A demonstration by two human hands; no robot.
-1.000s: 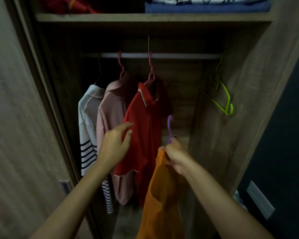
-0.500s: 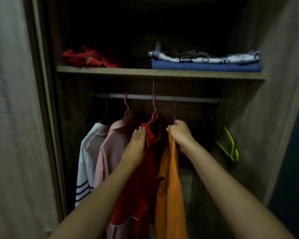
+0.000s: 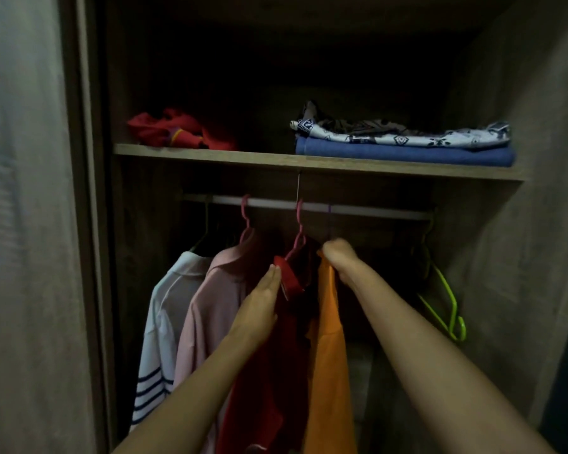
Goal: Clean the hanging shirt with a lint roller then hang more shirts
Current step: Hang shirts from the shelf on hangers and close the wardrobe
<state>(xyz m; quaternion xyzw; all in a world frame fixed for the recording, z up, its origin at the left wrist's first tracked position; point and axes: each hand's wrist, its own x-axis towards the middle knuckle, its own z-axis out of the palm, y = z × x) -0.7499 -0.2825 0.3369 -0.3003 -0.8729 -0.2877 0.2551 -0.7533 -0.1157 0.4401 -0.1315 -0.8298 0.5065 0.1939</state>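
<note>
Right hand (image 3: 340, 257) curled around smooth orange shirt (image 3: 330, 339) at purple hanger (image 3: 329, 221)

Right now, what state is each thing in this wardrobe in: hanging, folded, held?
Orange shirt: on a purple hanger, hook at the rail, gripped at the top.
Right hand: grips the orange shirt's top.
Left hand: flat, fingers straight, against the red shirt.
Red shirt: hanging.
Pink shirt: hanging.
Striped white shirt: hanging.
Green hangers: empty, hanging.
Blue cloth: folded on the shelf.
</note>
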